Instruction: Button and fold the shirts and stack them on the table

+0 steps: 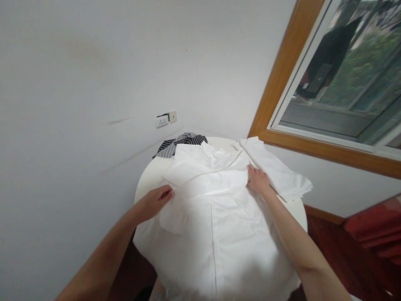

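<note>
A white shirt [200, 238] lies spread over a round white table [149, 172] and hangs down over its near edge. Its upper part carries a wide folded band across the middle. At the left end of that band, my left hand [156, 200] pinches the cloth between thumb and fingers. On the opposite side, my right hand [258, 180] grips the band's right end, its fingertips partly hidden in the cloth. Just beyond the right hand, a white sleeve-like piece of cloth [277, 169] reaches past the table's right edge.
A bunched grey and black striped cloth [183, 142] lies at the table's far left edge. Behind it rises a white wall with a power socket [162, 121]. At right are a wood-framed window [283, 71] and a red cloth [376, 228] above a dark red floor.
</note>
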`<state>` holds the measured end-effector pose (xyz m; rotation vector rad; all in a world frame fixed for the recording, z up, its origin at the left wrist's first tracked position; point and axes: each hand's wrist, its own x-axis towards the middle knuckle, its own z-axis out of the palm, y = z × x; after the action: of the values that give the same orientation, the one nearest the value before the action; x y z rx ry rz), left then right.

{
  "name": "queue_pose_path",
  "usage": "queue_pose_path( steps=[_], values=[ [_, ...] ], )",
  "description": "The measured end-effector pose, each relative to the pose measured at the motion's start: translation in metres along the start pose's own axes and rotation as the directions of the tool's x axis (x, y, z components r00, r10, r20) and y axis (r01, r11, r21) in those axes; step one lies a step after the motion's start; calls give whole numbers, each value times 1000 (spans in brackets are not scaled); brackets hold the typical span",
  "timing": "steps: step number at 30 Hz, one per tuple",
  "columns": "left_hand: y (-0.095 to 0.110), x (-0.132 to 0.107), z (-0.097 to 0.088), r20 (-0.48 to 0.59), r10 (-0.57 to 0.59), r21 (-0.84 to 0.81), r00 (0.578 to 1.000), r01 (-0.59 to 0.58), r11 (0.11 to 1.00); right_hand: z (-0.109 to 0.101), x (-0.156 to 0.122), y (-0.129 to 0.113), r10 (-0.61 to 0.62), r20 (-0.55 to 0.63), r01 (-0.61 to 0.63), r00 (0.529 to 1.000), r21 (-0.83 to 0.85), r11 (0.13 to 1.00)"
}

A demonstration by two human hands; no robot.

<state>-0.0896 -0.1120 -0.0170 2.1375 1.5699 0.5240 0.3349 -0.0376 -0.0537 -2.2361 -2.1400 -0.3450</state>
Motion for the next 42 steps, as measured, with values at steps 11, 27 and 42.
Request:
queue_pose_path(
  steps=[11, 27, 42],
  values=[
    [-5, 2, 11, -150, -144, 220, 978, 175, 960, 11, 3, 14, 189, -205, -195, 960, -7, 981],
    [-10, -1, 46, -83, -146, 241, 986, 162, 957, 18, 13, 18, 74, -326, -120, 942, -123, 985],
    [-23, -5, 46, -44, -147, 230, 988, 153, 961, 11, 12, 46, -276, -219, 224, 936, -238, 945]
  ],
)
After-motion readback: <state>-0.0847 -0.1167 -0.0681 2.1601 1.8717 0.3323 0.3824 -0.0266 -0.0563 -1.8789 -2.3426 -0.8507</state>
